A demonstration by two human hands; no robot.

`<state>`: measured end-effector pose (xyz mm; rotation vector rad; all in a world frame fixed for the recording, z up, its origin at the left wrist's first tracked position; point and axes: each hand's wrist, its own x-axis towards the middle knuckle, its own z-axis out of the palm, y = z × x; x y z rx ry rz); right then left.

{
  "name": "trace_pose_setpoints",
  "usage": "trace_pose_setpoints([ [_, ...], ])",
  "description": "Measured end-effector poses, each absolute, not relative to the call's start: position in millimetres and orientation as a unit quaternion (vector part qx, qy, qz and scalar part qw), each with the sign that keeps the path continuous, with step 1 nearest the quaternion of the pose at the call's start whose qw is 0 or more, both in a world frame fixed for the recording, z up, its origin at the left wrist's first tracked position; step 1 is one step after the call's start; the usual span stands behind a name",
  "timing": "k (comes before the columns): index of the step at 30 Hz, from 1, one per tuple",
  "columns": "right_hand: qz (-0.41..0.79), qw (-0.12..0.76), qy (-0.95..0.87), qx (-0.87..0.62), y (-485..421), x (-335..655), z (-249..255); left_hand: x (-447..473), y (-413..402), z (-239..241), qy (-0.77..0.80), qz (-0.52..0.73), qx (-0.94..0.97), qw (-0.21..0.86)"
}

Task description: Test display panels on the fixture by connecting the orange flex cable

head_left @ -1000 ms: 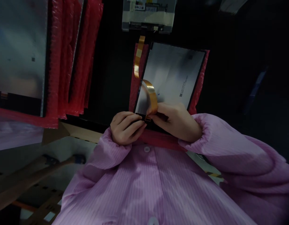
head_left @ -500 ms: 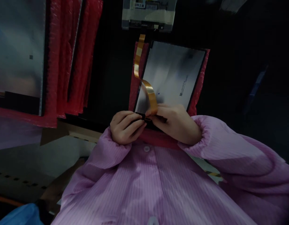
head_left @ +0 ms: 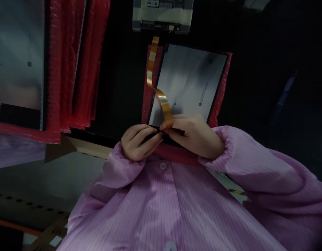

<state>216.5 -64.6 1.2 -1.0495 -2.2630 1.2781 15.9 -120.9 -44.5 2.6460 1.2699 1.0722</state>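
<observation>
A silvery display panel (head_left: 189, 80) lies tilted on a red bubble-wrap sheet (head_left: 221, 94). From a circuit-board unit (head_left: 162, 15) at the top, an orange ribbon cable (head_left: 164, 101) curls down over the panel's left side. My right hand (head_left: 194, 136) pinches the cable's lower end between thumb and fingers, at the panel's near edge. Beside it, my left hand (head_left: 140, 141) is closed, its fingertips on a dark strip at that same edge. The fingers hide the cable's tip and most of the strip.
At the left, several red bubble-wrap sheets (head_left: 64, 69) are stacked with panels among them; a large panel (head_left: 18, 62) lies on top. A blue pen-like object (head_left: 285, 92) rests on the dark table at the right. A cardboard box edge (head_left: 90, 150) shows below the table's edge.
The whole view has shifted slightly. Both hands stay at the panel's near edge, with the right fingers a little closer to the left. The blue item at the lower left has left the view.
</observation>
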Motion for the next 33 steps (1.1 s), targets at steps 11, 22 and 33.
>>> trace_pose_setpoints([
  [11, 0.457, 0.164, -0.791, -0.373, -64.1, 216.7, 1.9, 13.2, -120.3, -45.4, 0.360, 0.336, 0.869, -0.047],
  [22, 0.460, 0.159, -0.794, -0.365, -62.5, 216.6, 2.0, 15.4, -121.1, -45.2, 0.373, 0.342, 0.861, -0.042],
  [33, 0.508, 0.184, -0.728, -0.421, -50.1, 231.4, 9.1, 20.4, -121.3, -43.7, 0.386, 0.339, 0.857, -0.039],
])
